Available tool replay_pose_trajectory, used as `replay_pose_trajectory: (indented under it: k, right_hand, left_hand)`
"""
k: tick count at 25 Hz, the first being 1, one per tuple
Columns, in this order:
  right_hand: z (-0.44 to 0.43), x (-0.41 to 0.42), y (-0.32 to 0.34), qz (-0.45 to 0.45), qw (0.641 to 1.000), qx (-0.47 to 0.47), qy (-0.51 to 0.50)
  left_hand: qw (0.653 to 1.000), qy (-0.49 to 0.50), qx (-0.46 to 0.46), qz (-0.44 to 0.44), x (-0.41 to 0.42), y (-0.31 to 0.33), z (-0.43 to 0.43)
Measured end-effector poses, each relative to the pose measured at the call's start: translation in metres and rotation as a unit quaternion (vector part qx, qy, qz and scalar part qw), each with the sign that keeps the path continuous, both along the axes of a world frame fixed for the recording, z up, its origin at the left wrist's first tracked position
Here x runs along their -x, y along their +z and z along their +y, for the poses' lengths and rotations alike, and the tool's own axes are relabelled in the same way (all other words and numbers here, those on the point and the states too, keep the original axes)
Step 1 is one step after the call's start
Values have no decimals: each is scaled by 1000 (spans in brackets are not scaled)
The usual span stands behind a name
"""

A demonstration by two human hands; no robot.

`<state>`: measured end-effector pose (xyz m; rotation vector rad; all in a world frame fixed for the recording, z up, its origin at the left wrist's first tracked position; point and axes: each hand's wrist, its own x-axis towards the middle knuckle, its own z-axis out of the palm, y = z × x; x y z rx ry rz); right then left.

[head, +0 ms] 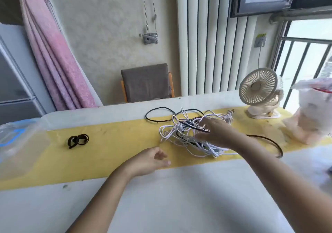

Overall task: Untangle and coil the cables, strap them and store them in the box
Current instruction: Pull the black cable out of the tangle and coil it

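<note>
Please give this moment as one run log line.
stage: untangling | right hand: in cable tangle, grip unclear | left hand: loose, holds nothing | black straps: lying unused

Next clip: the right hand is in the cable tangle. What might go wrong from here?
1. The black cable threads through the white tangle, so tugging it with the right hand could tighten knots rather than free it.
2. The left hand is off the pile, so a pull may drag the whole heap along the yellow runner.
3. The black cable's near loop seems to pass under the right forearm and could snag there.
</note>
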<state>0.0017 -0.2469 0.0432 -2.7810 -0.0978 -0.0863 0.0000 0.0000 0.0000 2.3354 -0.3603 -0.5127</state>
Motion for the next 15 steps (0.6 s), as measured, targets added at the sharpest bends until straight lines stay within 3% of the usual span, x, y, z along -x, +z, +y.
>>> replay_pose_trajectory:
  k: [4, 8, 11, 15]
  right_hand:
    - [4, 35, -12, -45, 999, 11, 11]
    - [8, 54, -15, -90, 995, -52, 14]
    - [15, 70, -20, -92, 993, -53, 57]
    - [28, 91, -2, -102, 988, -19, 118]
  left_hand:
    - [999, 32, 10, -1, 26, -3, 2]
    - [995, 83, 55, -20, 44, -4, -4]
    - [974, 116, 84, -176, 59, 6, -18]
    - [933, -28, 74, -351, 61, 33, -45]
